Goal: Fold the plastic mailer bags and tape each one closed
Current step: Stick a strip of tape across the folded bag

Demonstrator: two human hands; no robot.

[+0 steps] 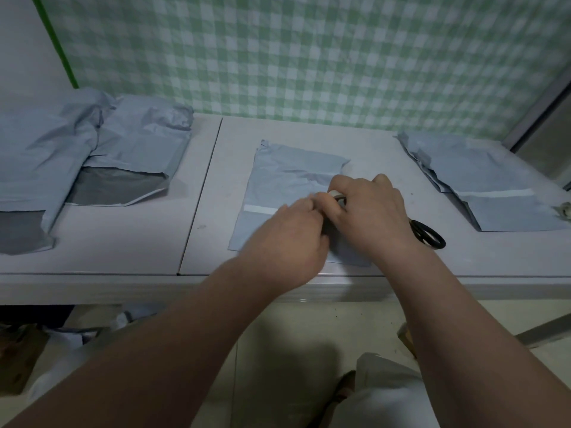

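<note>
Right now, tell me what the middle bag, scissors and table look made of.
Bag: thin blue-grey plastic film, soft sheen; it creases and wrinkles.
Scissors: handles look black plastic, glossy; blades hidden under the right hand.
Table: white, smooth, slightly glossy, probably laminate or coated board; can't tell which.

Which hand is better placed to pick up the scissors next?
Right, probably. The scissors lie on the table beside the right hand; the left hand, gripping the small roll with it, would have to cross over.

item (335, 194) mostly hidden between left hand (290, 239) and right hand (370, 211), scissors (428, 234) blades under right hand, leftmost bag (31, 168) cropped
</note>
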